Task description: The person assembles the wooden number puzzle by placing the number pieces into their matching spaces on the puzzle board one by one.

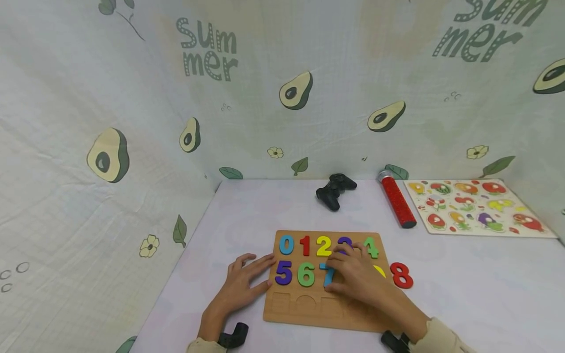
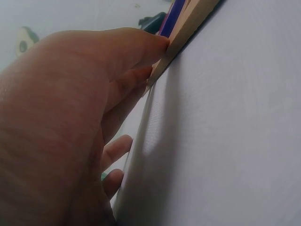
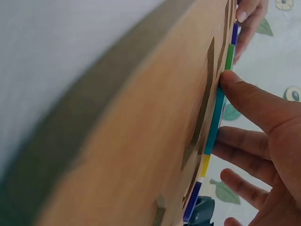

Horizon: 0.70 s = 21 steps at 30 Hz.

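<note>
A wooden number board lies on the table with coloured digits in its upper two rows. My right hand is over its right half, thumb and fingers pinching the blue number 7; in the right wrist view the thumb meets one end of the blue piece. That hand partly covers the purple 3 and a yellow piece. My left hand rests at the board's left edge, thumb and fingertips touching it beside the purple 5, fingers spread loosely.
The red 8 lies on the table just right of the board. Behind are a black game controller, a red tube with a silver end, and a fruit-picture board at right. A printed cloth hangs behind the table.
</note>
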Available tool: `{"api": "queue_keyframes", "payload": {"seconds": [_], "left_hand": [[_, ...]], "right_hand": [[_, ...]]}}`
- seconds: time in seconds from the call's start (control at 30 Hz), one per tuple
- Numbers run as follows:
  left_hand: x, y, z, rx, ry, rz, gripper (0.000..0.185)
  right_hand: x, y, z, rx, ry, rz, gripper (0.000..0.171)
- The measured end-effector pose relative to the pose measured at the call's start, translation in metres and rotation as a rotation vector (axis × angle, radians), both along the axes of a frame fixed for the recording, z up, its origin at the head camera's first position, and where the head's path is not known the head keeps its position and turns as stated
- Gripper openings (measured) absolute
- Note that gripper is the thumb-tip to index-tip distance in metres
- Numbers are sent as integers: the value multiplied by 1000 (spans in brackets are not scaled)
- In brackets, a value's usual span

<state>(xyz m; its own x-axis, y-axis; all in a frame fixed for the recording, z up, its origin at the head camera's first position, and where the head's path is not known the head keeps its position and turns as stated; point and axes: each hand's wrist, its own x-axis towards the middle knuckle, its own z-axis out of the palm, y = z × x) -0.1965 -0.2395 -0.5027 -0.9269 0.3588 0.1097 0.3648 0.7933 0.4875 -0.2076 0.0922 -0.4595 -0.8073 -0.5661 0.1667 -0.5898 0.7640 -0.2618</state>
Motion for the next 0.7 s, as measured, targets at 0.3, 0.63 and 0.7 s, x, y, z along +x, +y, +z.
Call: {"api": "queue_keyframes", "payload": {"seconds": [0.3, 0.63, 0.7], "left_hand": [[0, 1, 1, 7, -2, -16, 55], [0, 0, 3, 8, -4, -16, 55], [0, 0, 2, 10, -1, -13, 54]], "right_hand": [[5, 9, 0, -19, 18, 22, 49], [14, 40, 8, -53, 21, 19, 42], [16, 46, 8, -48, 28, 6, 43]]}}
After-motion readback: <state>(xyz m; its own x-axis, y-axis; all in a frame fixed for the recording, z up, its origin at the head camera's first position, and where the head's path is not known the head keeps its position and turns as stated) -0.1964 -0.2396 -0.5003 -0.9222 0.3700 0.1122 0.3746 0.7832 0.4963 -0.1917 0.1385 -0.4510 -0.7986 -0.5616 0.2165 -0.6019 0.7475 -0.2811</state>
